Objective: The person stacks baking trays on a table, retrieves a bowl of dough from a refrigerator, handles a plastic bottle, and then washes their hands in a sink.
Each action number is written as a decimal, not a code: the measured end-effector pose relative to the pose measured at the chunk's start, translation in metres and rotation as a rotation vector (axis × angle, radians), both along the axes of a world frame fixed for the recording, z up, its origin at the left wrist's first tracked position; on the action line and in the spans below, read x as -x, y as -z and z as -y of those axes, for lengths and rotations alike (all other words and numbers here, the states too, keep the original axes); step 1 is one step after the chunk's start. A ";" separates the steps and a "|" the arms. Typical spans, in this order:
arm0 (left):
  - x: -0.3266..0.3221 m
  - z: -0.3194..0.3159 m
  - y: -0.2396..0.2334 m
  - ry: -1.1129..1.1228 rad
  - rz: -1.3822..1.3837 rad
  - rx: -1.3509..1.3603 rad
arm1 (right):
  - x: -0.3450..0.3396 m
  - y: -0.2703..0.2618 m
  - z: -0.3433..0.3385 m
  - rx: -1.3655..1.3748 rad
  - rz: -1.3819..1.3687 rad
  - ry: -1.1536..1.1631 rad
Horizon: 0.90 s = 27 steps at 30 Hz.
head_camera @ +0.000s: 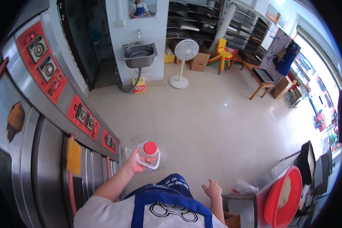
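Note:
My left hand grips the white handle of a clear plastic jug, whose round red cap faces up at me. The jug's transparent body hangs over the tiled floor and is hard to make out. My right hand hangs at my other side with its fingers apart, holding nothing. Close to it is the corner of a worktable, where a crumpled clear plastic bag lies. A large red plastic basin there contains pale dough.
Steel deck ovens with red control panels line my left; a yellow cloth hangs on a handle. Ahead are a steel sink, a yellow jug, a white pedestal fan, a cardboard box and a wooden bench.

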State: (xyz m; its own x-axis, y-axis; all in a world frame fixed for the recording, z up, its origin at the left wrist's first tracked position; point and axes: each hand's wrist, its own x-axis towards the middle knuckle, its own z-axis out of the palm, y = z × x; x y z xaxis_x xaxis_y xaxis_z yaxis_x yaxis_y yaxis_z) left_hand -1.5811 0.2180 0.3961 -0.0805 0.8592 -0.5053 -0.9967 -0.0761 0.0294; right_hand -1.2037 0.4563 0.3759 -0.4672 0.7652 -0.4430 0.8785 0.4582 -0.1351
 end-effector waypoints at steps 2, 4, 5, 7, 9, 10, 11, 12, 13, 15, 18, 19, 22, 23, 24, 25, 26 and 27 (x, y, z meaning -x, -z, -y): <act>0.067 -0.031 0.004 -0.059 -0.033 -0.012 | 0.015 0.030 -0.038 -0.027 0.055 0.053; 0.128 -0.065 0.003 -0.154 -0.144 0.063 | 0.041 0.062 -0.083 0.050 0.252 0.031; 0.152 -0.085 -0.003 -0.221 -0.226 0.146 | 0.069 0.072 -0.108 0.110 0.360 -0.011; 0.203 -0.114 0.003 -0.373 -0.191 0.219 | 0.134 0.091 -0.173 0.201 0.585 -0.103; 0.257 -0.132 0.011 -0.569 -0.131 0.390 | 0.231 0.103 -0.232 0.114 0.522 -0.244; 0.283 -0.130 0.013 -0.666 -0.101 0.492 | 0.290 0.102 -0.256 0.088 0.456 -0.324; 0.303 -0.130 -0.002 -0.764 -0.156 0.495 | 0.370 0.080 -0.279 0.058 0.391 -0.403; 0.330 -0.126 -0.006 -0.794 -0.248 0.467 | 0.441 0.065 -0.296 -0.049 0.292 -0.521; 0.350 -0.112 -0.006 -0.820 -0.335 0.448 | 0.509 0.046 -0.304 -0.101 0.195 -0.633; 0.395 -0.110 -0.013 -0.876 -0.342 0.476 | 0.640 0.008 -0.313 -0.200 -0.003 -0.803; 0.457 -0.095 0.001 -0.913 -0.361 0.358 | 0.816 -0.033 -0.277 -0.105 -0.339 -0.983; 0.480 -0.093 0.002 -0.925 -0.325 0.309 | 0.867 -0.048 -0.253 -0.036 -0.437 -1.063; 0.561 -0.099 -0.010 -0.974 -0.150 0.316 | 0.979 -0.047 -0.156 0.236 -0.713 -1.206; 0.594 -0.092 0.004 -0.958 -0.153 0.310 | 1.005 -0.050 -0.115 0.288 -0.733 -1.252; 0.635 -0.085 0.013 -0.937 -0.190 0.325 | 1.029 -0.063 -0.080 0.316 -0.733 -1.320; 0.667 -0.080 0.028 -0.949 -0.193 0.339 | 1.055 -0.071 -0.042 0.341 -0.695 -1.395; 0.692 -0.088 0.038 -0.963 -0.170 0.332 | 1.076 -0.078 -0.026 0.352 -0.623 -1.477; 0.720 -0.102 0.033 -1.005 -0.208 0.258 | 1.105 -0.081 -0.031 0.298 -0.607 -1.485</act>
State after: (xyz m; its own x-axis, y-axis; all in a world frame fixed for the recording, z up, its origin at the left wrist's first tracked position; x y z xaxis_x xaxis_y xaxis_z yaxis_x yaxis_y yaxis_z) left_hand -2.3008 0.3204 0.3628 -0.8007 0.2180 -0.5580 -0.4527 -0.8303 0.3252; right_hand -2.3082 0.4872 0.4572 -0.8248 -0.5647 0.0284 -0.4977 0.7011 -0.5106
